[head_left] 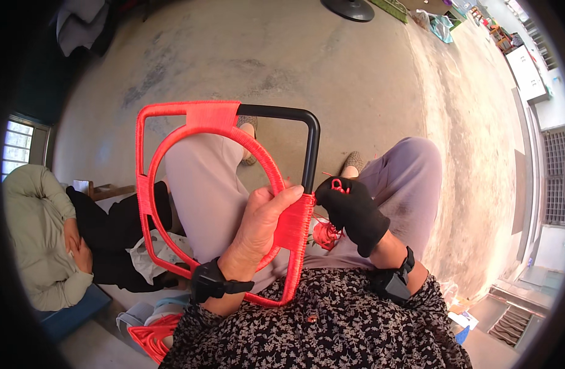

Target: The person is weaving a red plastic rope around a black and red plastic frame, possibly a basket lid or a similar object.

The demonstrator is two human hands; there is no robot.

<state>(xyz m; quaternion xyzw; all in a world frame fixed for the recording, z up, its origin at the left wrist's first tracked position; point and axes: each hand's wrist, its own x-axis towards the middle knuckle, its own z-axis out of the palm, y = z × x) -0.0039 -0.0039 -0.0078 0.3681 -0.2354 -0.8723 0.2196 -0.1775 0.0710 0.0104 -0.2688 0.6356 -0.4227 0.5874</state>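
A square frame (211, 115) with rounded corners lies tilted over my lap, with a ring (162, 157) inside it. Red cord is wound tightly round most of both. Bare black tube (312, 147) shows at the frame's upper right corner. My left hand (255, 224), bare, grips the wrapped right side, thumb on top near where the winding ends. Just right of that edge, my right hand (356, 212) in a black glove is closed on red cord (337, 184), which loops out above the fingers. Below hangs a bundle of red cord (325, 235), partly hidden by the glove.
At my left a person (39, 234) sits with hands together on a blue seat (73, 313). A heap of red cord-like strands (153, 337) lies low at my left. A round black base (349, 8) stands on the concrete floor (264, 67) ahead.
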